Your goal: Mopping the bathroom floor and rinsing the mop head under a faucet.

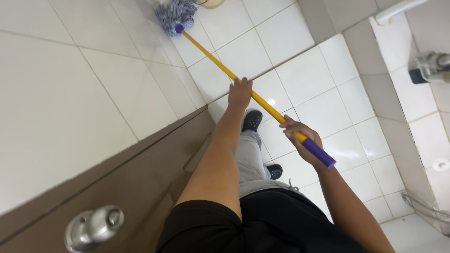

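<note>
I hold a mop with a long yellow handle [215,60] that runs diagonally across the white tiled floor [318,93]. Its blue-and-white string head [175,13] rests on the floor at the top of the view, joined by a purple collar. My left hand [240,92] grips the yellow shaft about midway. My right hand [302,140] grips lower down, just above the purple end grip [319,153]. My dark shoes [252,120] stand on the tiles below the handle.
A brown door [140,173] with a round metal knob [93,226] is at the lower left, below a white tiled wall [61,107]. A metal fixture [433,65] and a hose [424,208] hang on the tiled wall at the right. A pale round object [212,3] sits by the mop head.
</note>
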